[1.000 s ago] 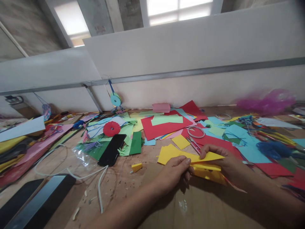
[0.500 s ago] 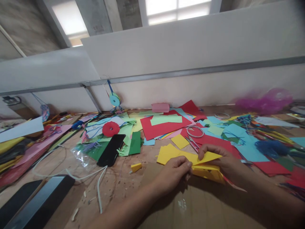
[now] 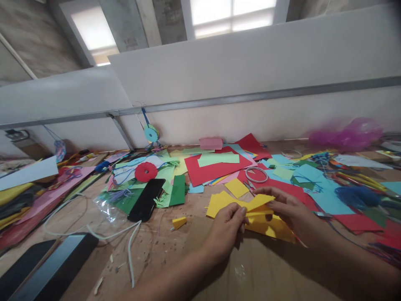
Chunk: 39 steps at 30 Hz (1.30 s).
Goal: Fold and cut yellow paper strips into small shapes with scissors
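Folded yellow paper [image 3: 260,202] is held between my hands over a brown cardboard sheet [image 3: 266,267]. My left hand [image 3: 230,217] pinches its left part between thumb and fingers. At the right side, my right hand [image 3: 288,207] has its fingers bent round a raised flap, with a fingertip showing between the layers. Below the flap, a wider yellow part hangs shaded. A thin reddish strip pokes out under my right hand; what it is I cannot tell. More yellow paper [image 3: 216,202] lies just beyond my left hand, and a small yellow square [image 3: 237,188] sits behind it.
Scissors [image 3: 250,187] and a white ring [image 3: 256,174] lie on red paper behind my hands. Leftward are a black phone [image 3: 146,200], a white cable [image 3: 130,251], a small yellow piece [image 3: 179,223] and a red disc [image 3: 145,171]. Blue yarn [image 3: 357,195] lies at right.
My right hand has shifted its fingers on the flap, which now stands more raised and reaches less far right. The reddish strip shows less. My left hand keeps its pinch.
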### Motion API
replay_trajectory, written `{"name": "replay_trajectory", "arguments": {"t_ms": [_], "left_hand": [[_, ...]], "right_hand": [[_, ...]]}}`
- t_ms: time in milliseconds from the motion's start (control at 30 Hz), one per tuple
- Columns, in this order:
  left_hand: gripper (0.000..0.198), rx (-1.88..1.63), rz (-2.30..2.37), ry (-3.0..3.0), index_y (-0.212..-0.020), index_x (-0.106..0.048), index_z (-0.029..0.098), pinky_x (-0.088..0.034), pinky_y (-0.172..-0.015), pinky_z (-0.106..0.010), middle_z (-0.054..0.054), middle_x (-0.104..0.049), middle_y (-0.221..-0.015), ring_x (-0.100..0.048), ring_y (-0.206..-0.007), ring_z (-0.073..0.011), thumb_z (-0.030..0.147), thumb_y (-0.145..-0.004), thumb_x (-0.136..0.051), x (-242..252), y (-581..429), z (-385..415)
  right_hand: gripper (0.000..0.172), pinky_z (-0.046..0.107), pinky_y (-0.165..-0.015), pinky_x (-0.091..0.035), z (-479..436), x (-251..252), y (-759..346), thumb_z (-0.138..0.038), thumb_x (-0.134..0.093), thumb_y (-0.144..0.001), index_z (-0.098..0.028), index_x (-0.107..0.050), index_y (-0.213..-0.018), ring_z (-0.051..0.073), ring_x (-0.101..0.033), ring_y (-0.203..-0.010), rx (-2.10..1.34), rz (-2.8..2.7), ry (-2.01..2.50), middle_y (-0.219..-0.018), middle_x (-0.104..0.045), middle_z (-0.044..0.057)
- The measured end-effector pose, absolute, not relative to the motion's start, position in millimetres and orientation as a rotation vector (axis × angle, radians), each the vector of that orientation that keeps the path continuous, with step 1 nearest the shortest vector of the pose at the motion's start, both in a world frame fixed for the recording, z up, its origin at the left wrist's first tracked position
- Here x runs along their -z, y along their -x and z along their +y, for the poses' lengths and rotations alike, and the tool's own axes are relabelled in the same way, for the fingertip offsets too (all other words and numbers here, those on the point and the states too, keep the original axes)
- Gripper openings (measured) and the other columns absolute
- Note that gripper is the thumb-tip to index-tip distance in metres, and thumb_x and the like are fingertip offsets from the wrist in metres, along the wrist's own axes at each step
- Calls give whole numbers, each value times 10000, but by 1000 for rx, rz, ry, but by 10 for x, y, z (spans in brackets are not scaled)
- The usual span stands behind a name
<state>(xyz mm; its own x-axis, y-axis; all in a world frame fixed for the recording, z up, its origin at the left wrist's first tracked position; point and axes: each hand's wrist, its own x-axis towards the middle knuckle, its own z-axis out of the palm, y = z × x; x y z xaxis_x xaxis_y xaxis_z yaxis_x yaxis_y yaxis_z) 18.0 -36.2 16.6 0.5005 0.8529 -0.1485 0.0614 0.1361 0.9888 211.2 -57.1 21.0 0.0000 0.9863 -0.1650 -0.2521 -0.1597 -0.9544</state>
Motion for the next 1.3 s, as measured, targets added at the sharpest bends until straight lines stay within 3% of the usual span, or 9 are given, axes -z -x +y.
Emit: {"name": "replay_trajectory", "arguments": {"t_ms": [133, 267, 400, 567, 767, 1033, 1167, 1300], "left_hand": [[378, -786, 927, -1344, -728, -510, 182, -292, -420, -199, 56, -426, -533, -371, -436, -80, 526, -880, -475, -124, -184, -346], [371, -770, 908, -1396, -735, -516, 181, -323, -455, -203, 43, -450, -559, -412, -478, -89, 511, -897, -463, -109, -185, -366], [337, -679, 855, -1429, -758, -514, 185, -349, -484, -209, 27, -503, -609, -452, -512, -95, 492, -893, -486, -110, -185, -387], [348, -677, 855, -1394, -695, -455, 201, -286, -421, -204, 52, -434, -562, -375, -452, -83, 493, -877, -507, -124, -192, -393], [383, -762, 888, -1340, -663, -448, 198, -268, -423, -202, 52, -420, -534, -353, -449, -79, 515, -874, -492, -97, -211, -375], [396, -777, 921, -1376, -651, -430, 203, -258, -462, -220, 54, -407, -527, -346, -473, -88, 522, -879, -478, -104, -222, -392], [381, -800, 948, -1434, -655, -434, 197, -278, -521, -233, 48, -412, -566, -360, -536, -97, 487, -898, -472, -95, -212, -389], [362, -790, 968, -1512, -677, -440, 195, -280, -557, -245, 46, -413, -596, -366, -585, -109, 469, -912, -467, -80, -202, -392]], "right_hand": [[423, 258, -601, -490, -528, -129, -2131, -415, -844, -646, -192, -654, -951, 135, -578, -621, -1419, -945, 1119, -754, -641, 3], [445, 259, -577, -494, -537, -148, -2097, -407, -861, -639, -206, -622, -957, 139, -588, -615, -1359, -997, 1174, -766, -667, 4], [331, 231, -548, -480, -577, -215, -2058, -411, -838, -673, -186, -649, -826, 149, -596, -679, -1318, -1140, 1167, -777, -675, 22], [357, 236, -567, -493, -626, -218, -2035, -417, -798, -730, -212, -638, -975, 136, -598, -669, -1246, -1205, 1161, -814, -675, 2], [367, 253, -557, -489, -633, -214, -2038, -473, -804, -704, -197, -565, -732, 126, -624, -559, -1237, -1136, 1198, -673, -599, -44], [427, 261, -557, -470, -656, -240, -1999, -478, -808, -693, -207, -479, -663, 153, -656, -567, -1242, -1109, 1216, -616, -544, -68], [400, 288, -583, -503, -654, -230, -1992, -484, -803, -700, -211, -510, -700, 164, -658, -581, -1277, -1097, 1198, -651, -601, -39], [437, 297, -585, -527, -627, -186, -1996, -482, -821, -677, -218, -592, -939, 159, -640, -586, -1324, -1088, 1178, -729, -661, -15]]}}
